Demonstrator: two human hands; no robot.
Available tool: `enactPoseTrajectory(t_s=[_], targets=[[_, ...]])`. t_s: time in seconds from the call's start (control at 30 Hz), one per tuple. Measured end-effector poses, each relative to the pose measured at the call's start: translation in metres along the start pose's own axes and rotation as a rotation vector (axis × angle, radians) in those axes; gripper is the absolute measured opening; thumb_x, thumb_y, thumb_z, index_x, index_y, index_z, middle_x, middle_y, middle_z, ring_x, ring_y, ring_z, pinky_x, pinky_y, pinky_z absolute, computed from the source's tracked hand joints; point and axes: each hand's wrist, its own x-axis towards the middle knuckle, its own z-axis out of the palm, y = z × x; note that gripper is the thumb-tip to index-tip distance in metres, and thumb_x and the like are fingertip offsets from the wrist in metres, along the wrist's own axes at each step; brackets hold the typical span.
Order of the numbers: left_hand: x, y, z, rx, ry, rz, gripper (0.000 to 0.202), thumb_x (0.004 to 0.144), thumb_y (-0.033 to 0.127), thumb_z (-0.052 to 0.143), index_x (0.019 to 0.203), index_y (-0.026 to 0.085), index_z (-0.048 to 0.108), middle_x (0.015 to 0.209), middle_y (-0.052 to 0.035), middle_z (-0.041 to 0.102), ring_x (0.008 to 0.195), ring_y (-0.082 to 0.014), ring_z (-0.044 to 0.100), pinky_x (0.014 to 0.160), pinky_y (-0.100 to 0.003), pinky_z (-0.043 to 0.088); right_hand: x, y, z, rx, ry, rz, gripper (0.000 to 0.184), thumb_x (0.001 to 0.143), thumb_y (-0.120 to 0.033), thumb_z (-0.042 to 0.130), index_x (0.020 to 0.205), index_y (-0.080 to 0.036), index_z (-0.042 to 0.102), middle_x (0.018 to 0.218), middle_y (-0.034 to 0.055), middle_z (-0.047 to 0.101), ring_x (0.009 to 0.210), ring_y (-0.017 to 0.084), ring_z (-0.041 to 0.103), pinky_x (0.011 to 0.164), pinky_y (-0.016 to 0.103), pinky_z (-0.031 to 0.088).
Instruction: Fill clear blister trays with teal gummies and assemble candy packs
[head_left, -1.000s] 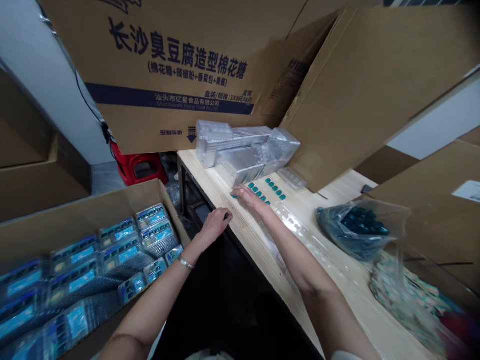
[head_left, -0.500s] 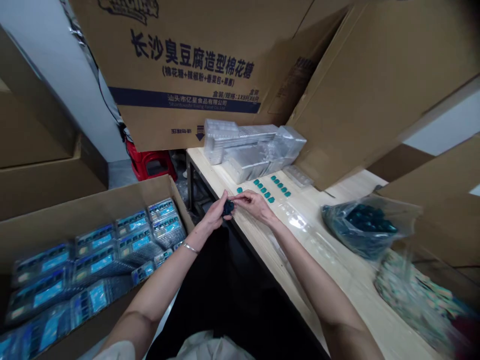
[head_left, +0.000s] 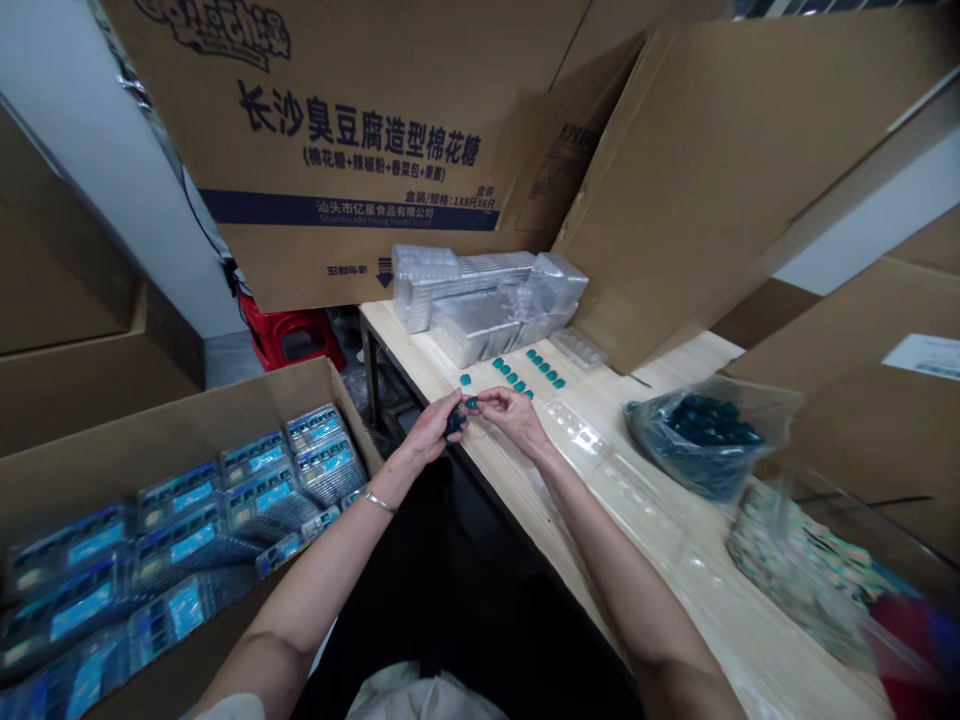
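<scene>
Several dark teal pieces point(head_left: 454, 424) are cupped in my left hand point(head_left: 429, 430), its fingers curled round them at the table's near edge. My right hand point(head_left: 514, 415) meets it there, thumb and forefinger pinching one small glossy teal piece point(head_left: 471, 402). Just beyond the hands, one lone teal block point(head_left: 465, 379) lies on the table, with two short rows of teal blocks point(head_left: 546, 369) to its right. They appear to sit in clear plastic trays. More clear blister trays point(head_left: 637, 490) run along the table beside my right forearm.
Stacked clear plastic packs point(head_left: 480, 325) stand at the table's far end against cardboard. On the right are a bag of teal pieces point(head_left: 712, 430) and a bag of patterned packets point(head_left: 802, 560). An open carton point(head_left: 187, 405) of packed blister packs is at left, near a red stool point(head_left: 289, 335).
The view has shifted slightly to the right. A teal piece now shows between my right fingertips, a little apart from the pieces in my left hand.
</scene>
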Motion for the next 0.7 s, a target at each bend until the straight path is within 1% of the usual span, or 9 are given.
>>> enactPoseTrajectory(t_s=[0.07,0.13,0.23,0.33,0.4,0.5,0.57,0.7], targets=[[-0.001,-0.001,0.003,0.061,0.0,0.001,0.04,0.067,0.045,0.067,0.089,0.012,0.059,0.078,-0.0058,0.06,0.051,-0.0049,0.046,0.035,-0.013,0.02,-0.002,0.0,-0.004,0.149,0.005,0.055,0.025,0.062,-0.032,0.07,0.08,-0.017,0.063,0.07,0.0016,0.066,0.063,0.014,0.061,0.064,0.027,0.048],[-0.001,-0.004,0.006,0.151,0.039,0.042,0.041,0.065,0.042,0.07,0.092,0.014,0.058,0.078,-0.004,0.06,0.05,-0.0044,0.044,0.036,-0.013,0.023,-0.003,-0.001,-0.007,0.243,0.004,0.06,0.027,0.061,-0.032,0.072,0.083,-0.017,0.064,0.071,0.0007,0.066,0.065,0.013,0.062,0.066,0.027,0.049],[-0.001,-0.008,0.01,0.314,0.153,0.144,0.041,0.063,0.043,0.07,0.092,0.016,0.059,0.07,0.0009,0.055,0.05,-0.005,0.043,0.038,-0.014,0.029,-0.005,0.0,-0.008,0.294,0.014,0.074,0.027,0.063,-0.033,0.072,0.085,-0.017,0.066,0.072,0.0006,0.067,0.065,0.012,0.062,0.069,0.027,0.049],[0.0,-0.009,0.011,0.479,0.226,0.187,0.038,0.066,0.046,0.066,0.09,0.018,0.06,0.066,0.0023,0.052,0.051,-0.0063,0.044,0.041,-0.015,0.034,-0.006,0.0,-0.009,0.281,0.029,0.087,0.027,0.064,-0.034,0.071,0.085,-0.017,0.066,0.071,0.0007,0.067,0.064,0.013,0.062,0.069,0.028,0.049],[0.0,-0.009,0.011,0.538,0.219,0.187,0.037,0.067,0.047,0.064,0.091,0.019,0.06,0.068,0.0019,0.053,0.053,-0.0071,0.045,0.041,-0.015,0.035,-0.007,0.0,-0.009,0.248,0.035,0.077,0.028,0.063,-0.035,0.072,0.084,-0.017,0.066,0.068,0.0005,0.067,0.062,0.013,0.062,0.067,0.028,0.049],[0.0,-0.007,0.012,0.541,0.172,0.173,0.038,0.067,0.046,0.064,0.093,0.019,0.059,0.073,0.001,0.053,0.054,-0.0071,0.044,0.04,-0.015,0.035,-0.007,0.0,-0.008,0.228,0.065,0.076,0.028,0.062,-0.036,0.072,0.08,-0.016,0.066,0.064,0.0007,0.066,0.059,0.013,0.061,0.065,0.028,0.049],[-0.001,-0.006,0.013,0.543,0.162,0.175,0.037,0.067,0.046,0.064,0.093,0.019,0.06,0.075,0.0005,0.053,0.055,-0.0071,0.043,0.04,-0.015,0.035,-0.007,0.001,-0.007,0.26,0.087,0.097,0.028,0.062,-0.038,0.072,0.08,-0.016,0.066,0.063,0.001,0.066,0.059,0.013,0.061,0.065,0.028,0.049],[-0.001,-0.006,0.013,0.561,0.18,0.184,0.036,0.07,0.043,0.062,0.096,0.018,0.062,0.078,-0.0018,0.055,0.059,-0.0087,0.046,0.042,-0.015,0.038,-0.006,0.005,-0.006,0.339,0.159,0.133,0.028,0.061,-0.036,0.073,0.078,-0.016,0.064,0.062,0.0,0.065,0.058,0.012,0.06,0.065,0.027,0.049]])
